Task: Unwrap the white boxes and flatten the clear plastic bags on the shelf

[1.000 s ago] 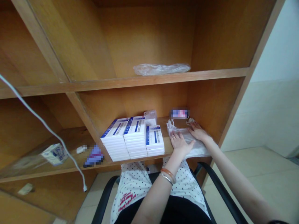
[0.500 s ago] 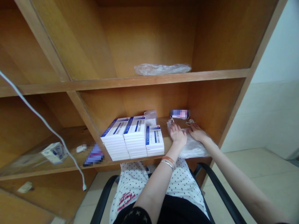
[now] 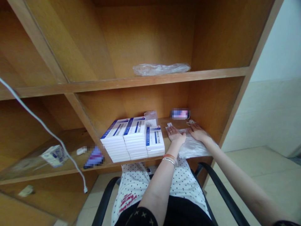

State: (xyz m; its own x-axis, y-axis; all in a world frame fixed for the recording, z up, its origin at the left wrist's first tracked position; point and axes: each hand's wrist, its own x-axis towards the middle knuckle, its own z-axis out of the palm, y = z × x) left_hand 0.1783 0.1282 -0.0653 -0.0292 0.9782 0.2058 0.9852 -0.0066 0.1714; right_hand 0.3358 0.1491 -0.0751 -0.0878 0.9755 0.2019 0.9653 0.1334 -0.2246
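A clear plastic bag (image 3: pixel 194 147) lies flat on the lower shelf, with white ties at its far edge. My left hand (image 3: pixel 176 135) rests palm down on the bag's left side, fingers stretched out. On its right side my right hand (image 3: pixel 198 131) also lies flat, fingers extended toward the far edge. Left of the bag stand stacks of white and blue boxes (image 3: pixel 135 138), the rightmost stack lower than the others. Behind them sits a small clear plastic packet (image 3: pixel 151 117).
A folded clear plastic sheet (image 3: pixel 162 69) lies on the upper shelf. Behind my hands is a blurred small object (image 3: pixel 180 113). In the left compartment are a white box (image 3: pixel 54 155) and a blurred purple item (image 3: pixel 94 157). A white cable (image 3: pixel 44 125) hangs in front. Chair armrests (image 3: pixel 223 191) flank me.
My left hand has shifted slightly left on the plastic bag, its fingers a little flatter. The right hand stays almost in place. The whole view has moved a little.
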